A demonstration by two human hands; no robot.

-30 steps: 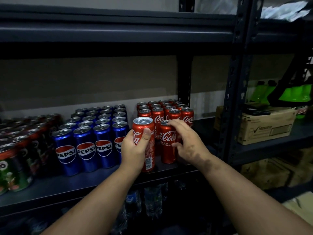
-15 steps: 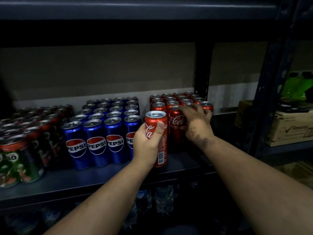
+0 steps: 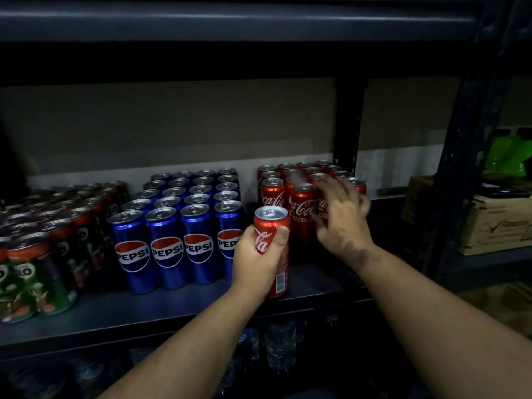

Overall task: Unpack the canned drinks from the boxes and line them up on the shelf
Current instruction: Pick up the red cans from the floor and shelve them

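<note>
Head view: Stood at a dark metal shelf (image 3: 178, 305) filling the lower two-thirds of the frame, its front edge running from lower left toward the centre. Held upright in the left hand (image 3: 256, 262), fingers and thumb curled round its middle, was a red Coca-Cola can (image 3: 272, 226), near centre frame, its base low over the shelf near the front edge; contact with the shelf could not be told. Hovered just right of centre was the right hand (image 3: 341, 217), fingers spread and motion-blurred, gripping nothing, in front of the block of Coca-Cola cans (image 3: 302, 203); touching or not could not be told. Ranked in rows left of centre were blue Pepsi cans (image 3: 184, 226), just beside the held can. Packed at the left edge were green-and-red cans (image 3: 37, 263). Left bare was a strip of shelf in front of the Pepsi rows and below the right wrist. Rose at right a dark upright post (image 3: 460, 168), with a cardboard box (image 3: 492, 226) beyond it.
</note>
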